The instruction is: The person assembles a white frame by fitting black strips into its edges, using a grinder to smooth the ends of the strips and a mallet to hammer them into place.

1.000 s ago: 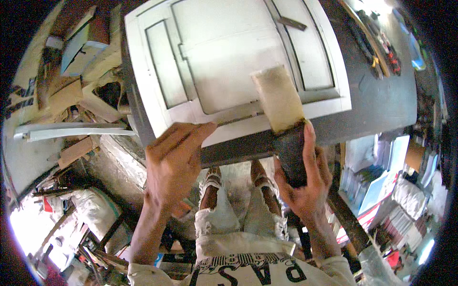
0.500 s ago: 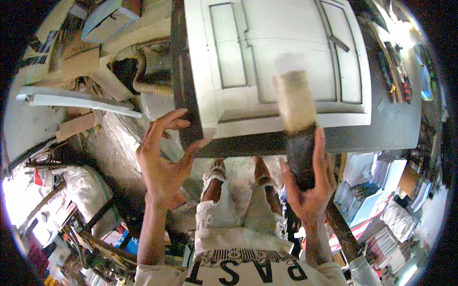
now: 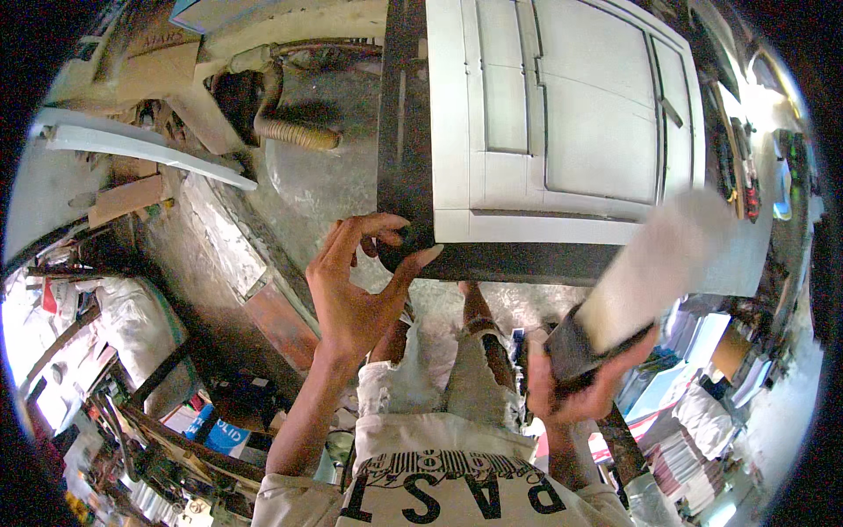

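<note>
Cluttered workshop space lies around us: a bare grey floor [image 3: 325, 189], a ribbed hose [image 3: 303, 133] to the left of the table, a long white strip [image 3: 149, 156] farther left and a stuffed white sack [image 3: 136, 329] lower down. Before us stands a dark-edged table [image 3: 527, 263], and on it lies a white panel door [image 3: 597, 105] with dark lines along its grooves and a small dark piece [image 3: 672, 112] set slantwise near its right side. Our hands are well apart. We have the left hand [image 3: 351, 290] at the table's near left corner, thumb and fingers curved round it, though we cannot tell whether they grip or only rest. Our right hand [image 3: 580, 406] is closed round the black handle of a wide brush [image 3: 632, 290] by the table's near right side; its pale bristles point up and right, too blurred for us to tell whether they touch the door. We see big black letters, upside down, on our pale shirt [image 3: 439, 509], dark print on a cardboard box [image 3: 158, 70] and white letters on a blue packet [image 3: 230, 436].
</note>
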Demonstrator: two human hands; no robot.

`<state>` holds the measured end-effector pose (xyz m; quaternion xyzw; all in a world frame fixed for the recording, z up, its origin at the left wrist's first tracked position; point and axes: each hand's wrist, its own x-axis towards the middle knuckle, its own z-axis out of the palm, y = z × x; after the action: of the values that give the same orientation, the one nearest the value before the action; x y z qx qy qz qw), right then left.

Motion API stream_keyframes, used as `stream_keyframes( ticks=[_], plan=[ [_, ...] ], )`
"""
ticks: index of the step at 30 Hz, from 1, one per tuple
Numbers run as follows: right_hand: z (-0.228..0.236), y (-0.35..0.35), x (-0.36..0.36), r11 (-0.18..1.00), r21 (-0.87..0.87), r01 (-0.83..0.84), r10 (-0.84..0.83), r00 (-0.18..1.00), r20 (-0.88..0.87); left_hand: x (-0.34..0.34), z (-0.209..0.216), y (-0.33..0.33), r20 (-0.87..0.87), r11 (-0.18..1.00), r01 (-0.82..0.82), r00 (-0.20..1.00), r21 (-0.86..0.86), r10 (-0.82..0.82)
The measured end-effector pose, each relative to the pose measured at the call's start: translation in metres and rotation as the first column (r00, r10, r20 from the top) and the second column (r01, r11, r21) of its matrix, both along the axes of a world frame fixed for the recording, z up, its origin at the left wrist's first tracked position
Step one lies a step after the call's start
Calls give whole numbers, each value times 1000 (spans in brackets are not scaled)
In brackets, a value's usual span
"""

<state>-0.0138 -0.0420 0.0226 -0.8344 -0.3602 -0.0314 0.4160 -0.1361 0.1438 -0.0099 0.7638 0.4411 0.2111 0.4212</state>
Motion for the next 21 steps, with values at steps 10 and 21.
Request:
stream_keyframes(
  ticks=[10,21],
  plan=[
    [-10,13,0,951,-263,-162,171,985,10,-12,21,12,-100,990,126,988,66,-119],
    [33,-11,27,904,-342,-258,26,830,-557,43,29,3,-73,912,377,926,162,-370]
  ],
)
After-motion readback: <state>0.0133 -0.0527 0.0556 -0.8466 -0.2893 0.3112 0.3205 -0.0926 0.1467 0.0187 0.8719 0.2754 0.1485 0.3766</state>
